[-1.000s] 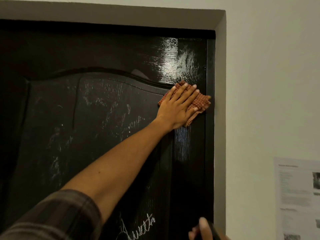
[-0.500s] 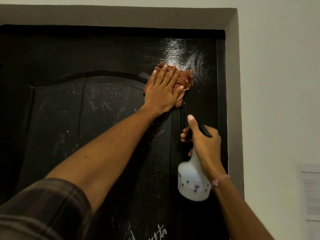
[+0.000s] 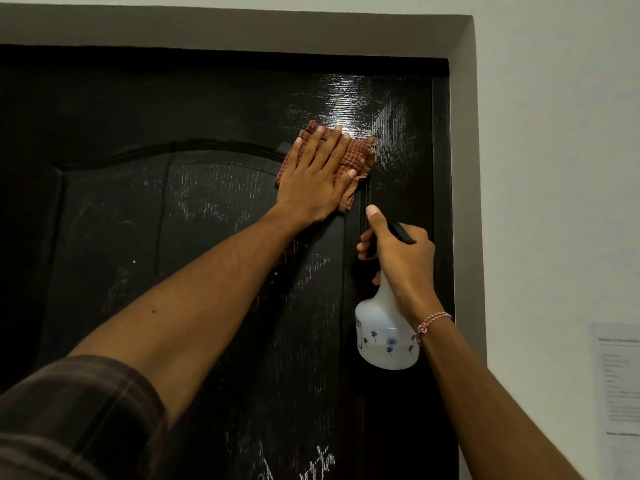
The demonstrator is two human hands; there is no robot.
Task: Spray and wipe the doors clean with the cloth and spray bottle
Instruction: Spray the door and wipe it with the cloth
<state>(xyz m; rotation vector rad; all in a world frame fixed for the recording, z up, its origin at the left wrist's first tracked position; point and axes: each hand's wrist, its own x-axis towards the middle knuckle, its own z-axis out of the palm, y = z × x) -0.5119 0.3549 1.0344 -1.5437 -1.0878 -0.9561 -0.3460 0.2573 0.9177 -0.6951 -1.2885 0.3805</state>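
Orange cloth (image 3: 360, 157) higher, bottle (image 3: 384, 341) raised

We count one door (image 3: 173, 271), one cloth (image 3: 356, 157) and one spray bottle (image 3: 384, 341). We count two grips: one left grip (image 3: 311, 181) and one right grip (image 3: 398, 258). We find one plaid sleeve (image 3: 69, 417), one braided bracelet (image 3: 433, 320) and one printed sheet (image 3: 620, 375) on the wall. The small flower prints on the bottle are too tiny for us to count.
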